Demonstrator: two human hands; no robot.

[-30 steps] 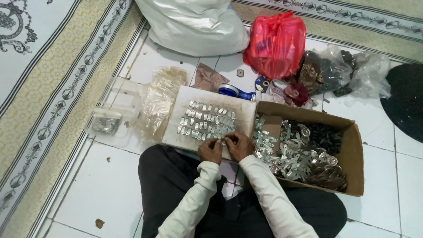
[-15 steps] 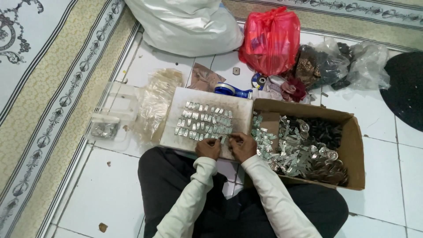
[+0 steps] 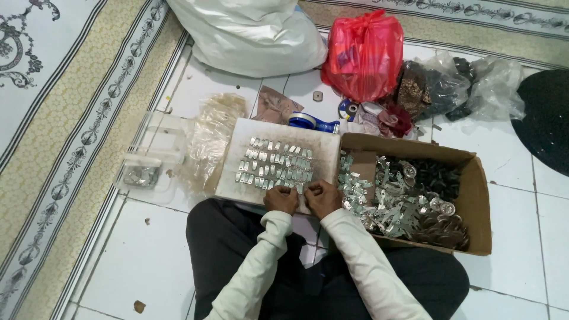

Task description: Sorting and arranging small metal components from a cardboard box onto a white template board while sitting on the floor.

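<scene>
I sit cross-legged on a tiled floor with a white board (image 3: 236, 178) resting on my knees. Rows of small silver metal pieces (image 3: 274, 167) lie on the board. My left hand (image 3: 281, 200) and my right hand (image 3: 323, 198) are side by side at the board's near edge, fingers curled in and pinched together over a tiny piece that I cannot make out. Right of the board stands an open cardboard box (image 3: 478, 207) with several loose silver and dark metal parts (image 3: 403, 198) inside.
A white sack (image 3: 255, 32), a red plastic bag (image 3: 363, 54) and clear bags of dark items (image 3: 459, 86) lie behind the board. A blue tape dispenser (image 3: 313, 122), clear plastic sleeves (image 3: 210, 139) and a clear container (image 3: 148, 163) sit nearby. A patterned carpet (image 3: 65, 118) borders the left.
The view has shifted slightly down and left. Both hands stay together at the board's near edge with only small finger movements.
</scene>
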